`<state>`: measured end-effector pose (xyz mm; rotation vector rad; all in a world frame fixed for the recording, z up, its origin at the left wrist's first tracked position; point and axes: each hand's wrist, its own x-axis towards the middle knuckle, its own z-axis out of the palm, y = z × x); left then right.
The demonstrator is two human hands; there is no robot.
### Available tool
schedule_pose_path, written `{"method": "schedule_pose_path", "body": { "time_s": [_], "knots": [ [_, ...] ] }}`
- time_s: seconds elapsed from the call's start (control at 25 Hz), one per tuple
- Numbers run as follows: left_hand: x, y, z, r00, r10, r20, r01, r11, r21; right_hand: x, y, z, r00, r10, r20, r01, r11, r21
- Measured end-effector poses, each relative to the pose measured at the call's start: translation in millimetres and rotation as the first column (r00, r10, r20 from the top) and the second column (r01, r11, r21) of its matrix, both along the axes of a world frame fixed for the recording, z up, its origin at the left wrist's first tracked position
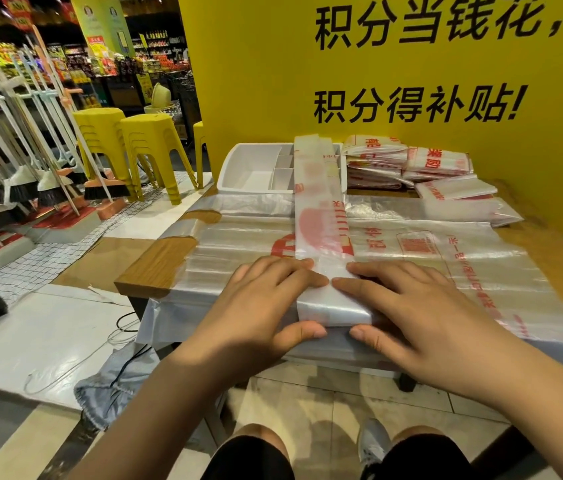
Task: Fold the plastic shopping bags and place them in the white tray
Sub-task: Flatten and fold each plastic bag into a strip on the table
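On the near half of the worktop, left hand and right hand side by side, palms down on the doubled-over near end of a long folded bag. Fingers of both hands nearly straight and a little spread, pressing the fold flat from above, index fingertips almost meeting over its middle. Both thumbs laid against the near edge of the fold, gripping nothing.

Folded bag in a narrow strip, white with red print, stretched away from the hands across the worktop, its far end lying over the right part of the white tray. White tray at the back of the worktop, with one large compartment on the left and small ones next to the strip.

Beneath the strip and the hands, loose bags spread flat, clear with red lettering, hanging over the near edge of the worktop. Right of the tray, against the yellow board, a stack of folded bags, with a few more just in front of it. Off to the left on the floor, yellow stools and a row of brooms.
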<state>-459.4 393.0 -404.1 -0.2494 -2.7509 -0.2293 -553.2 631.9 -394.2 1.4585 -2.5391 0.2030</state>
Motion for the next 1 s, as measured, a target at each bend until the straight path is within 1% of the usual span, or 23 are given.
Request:
{"method": "schedule_pose_path", "body": {
  "time_s": [0.08,0.12,0.24,0.32,0.4,0.44,0.52,0.6,0.68,0.8,0.88,0.92,1.0],
  "knots": [
    [-1,-4,4,0.997,-0.042,0.059,0.043,0.999,-0.015,-2,1,7,0.996,0.013,0.093,-0.013,1.000,0.005],
    [-2,-7,6,0.996,-0.062,0.069,0.062,0.998,0.007,-3,1,10,0.992,0.028,0.119,-0.028,1.000,-0.006],
    [-1,-10,11,0.993,-0.111,0.039,0.103,0.983,0.155,0,-5,14,0.987,0.068,0.144,-0.064,0.997,-0.032],
    [0,-10,13,0.991,-0.132,0.013,0.125,0.967,0.223,1,-8,14,0.982,0.086,0.166,-0.077,0.995,-0.063],
    [2,-8,15,0.993,-0.115,0.015,0.106,0.954,0.279,0,-8,15,0.984,0.085,0.159,-0.071,0.994,-0.089],
    [2,-7,15,0.994,-0.105,0.017,0.096,0.955,0.281,-1,-9,16,0.987,0.076,0.144,-0.063,0.994,-0.093],
    [0,-6,14,0.995,-0.099,0.008,0.094,0.967,0.236,-4,-10,17,0.989,0.066,0.132,-0.051,0.992,-0.112],
    [-2,-6,17,0.995,-0.094,0.011,0.089,0.966,0.242,-8,-11,19,0.977,0.091,0.193,-0.059,0.984,-0.165],
    [-1,-4,21,0.995,-0.100,0.009,0.093,0.953,0.289,-13,-10,20,0.955,0.136,0.263,-0.069,0.966,-0.248],
    [2,3,29,0.992,-0.124,-0.031,0.126,0.903,0.411,-15,-12,23,0.924,0.171,0.343,-0.047,0.938,-0.342],
    [4,4,32,0.990,-0.139,-0.015,0.129,0.860,0.494,-12,-12,25,0.909,0.182,0.375,-0.024,0.921,-0.389],
    [4,4,32,0.988,-0.154,0.000,0.133,0.855,0.501,-11,-12,25,0.905,0.187,0.382,-0.013,0.910,-0.414],
    [3,2,28,0.987,-0.159,0.006,0.139,0.878,0.459,-10,-12,22,0.898,0.184,0.400,0.013,0.897,-0.442]
  ]
}}
